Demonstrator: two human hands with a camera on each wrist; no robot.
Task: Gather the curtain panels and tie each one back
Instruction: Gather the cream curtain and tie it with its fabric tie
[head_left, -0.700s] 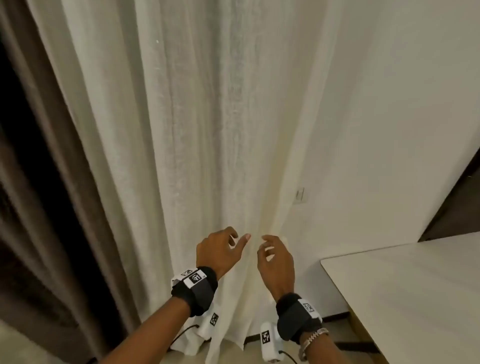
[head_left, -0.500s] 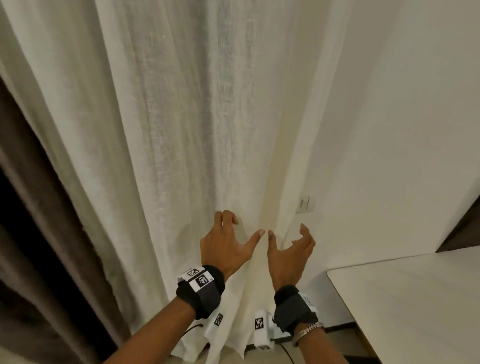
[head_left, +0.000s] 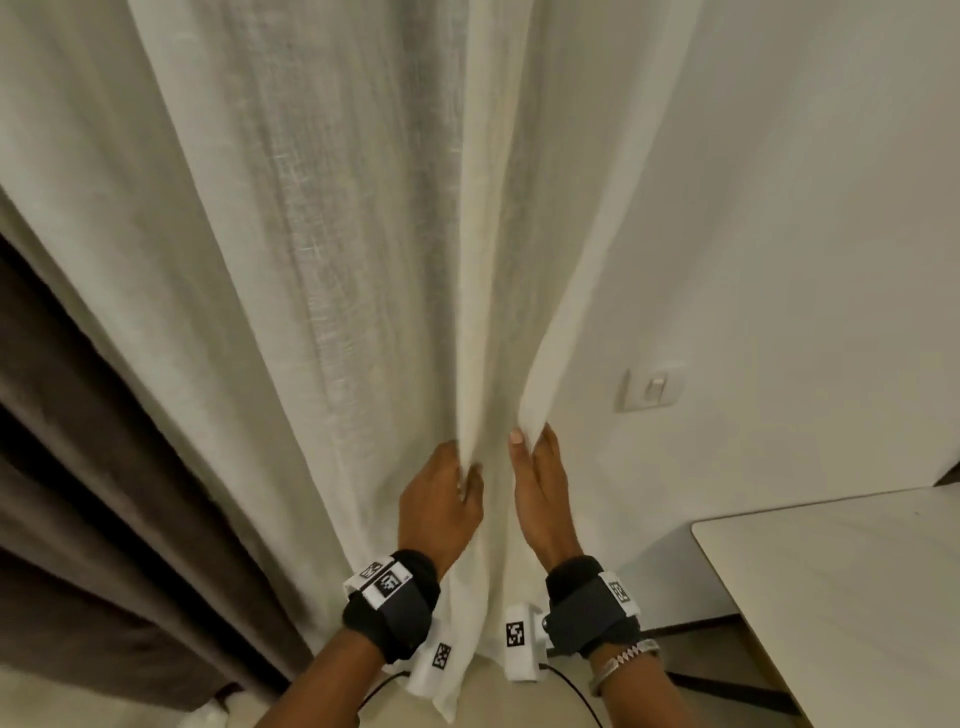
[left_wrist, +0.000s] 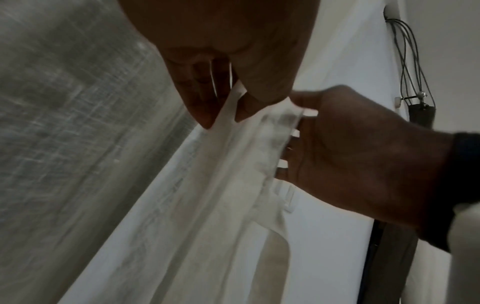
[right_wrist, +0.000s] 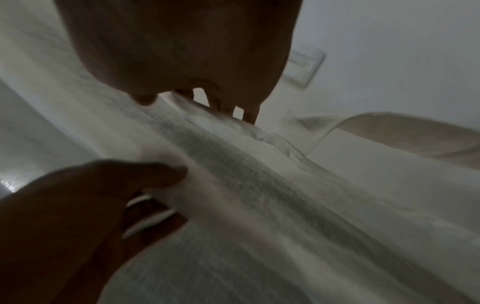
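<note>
Curtain panel (head_left: 337, 260): cream sheer cloth, hanging in loose pleats by the wall, between the brown curtain (head_left: 78, 467) and the wall switch (head_left: 652, 389); not yet bunched or tied
Left hand (head_left: 441, 499): grip is pinching one pleat, thumb in front, fingers behind
Right hand (head_left: 543, 488): grip is clasping the panel's outer edge, just beside the left hand
Step in hand: gathering is, I judge, only beginning, with most of the cloth spreading leftward
Doing it well: the right hand should be anchoring the edge while the left hand is feeding pleats across at one height, stacking them evenly
Worktop (head_left: 857, 597): standing well apart, lower right
</note>
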